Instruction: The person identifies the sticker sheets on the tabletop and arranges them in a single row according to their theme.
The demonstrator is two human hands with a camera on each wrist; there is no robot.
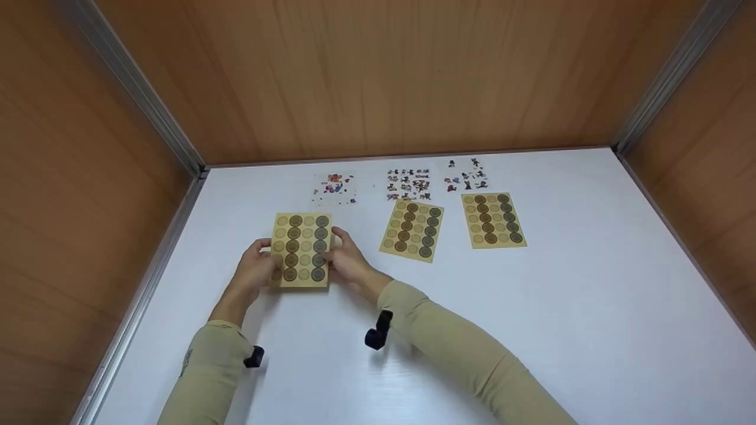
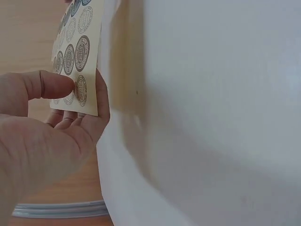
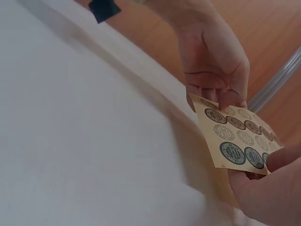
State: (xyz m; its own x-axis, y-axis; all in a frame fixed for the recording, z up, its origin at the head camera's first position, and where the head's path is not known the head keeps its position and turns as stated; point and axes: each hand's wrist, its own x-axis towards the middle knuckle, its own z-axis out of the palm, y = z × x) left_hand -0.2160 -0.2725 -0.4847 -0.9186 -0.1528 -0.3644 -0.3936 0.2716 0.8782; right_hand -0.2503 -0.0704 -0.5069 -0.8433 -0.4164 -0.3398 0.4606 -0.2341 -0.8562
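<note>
A yellow sheet of round stickers point(image 1: 300, 248) is held above the white table between both hands. My left hand point(image 1: 255, 270) pinches its left edge, low down; in the left wrist view the thumb of the left hand point(image 2: 47, 113) lies on the printed face with the fingers behind the sheet point(image 2: 87, 66). On the opposite edge, my right hand point(image 1: 352, 261) grips with the thumb in front. The right wrist view shows the right hand point(image 3: 270, 186) at the near edge of the sheet point(image 3: 235, 136), and the left hand at the far end.
Two similar yellow sheets lie to the right, one tilted point(image 1: 411, 231) and one farther right point(image 1: 494, 220). Behind are three clear sheets of small colourful stickers point(image 1: 334, 188), point(image 1: 408, 184), point(image 1: 466, 175). Wooden panels point(image 1: 378, 77) with metal edging enclose the white table point(image 1: 561, 295).
</note>
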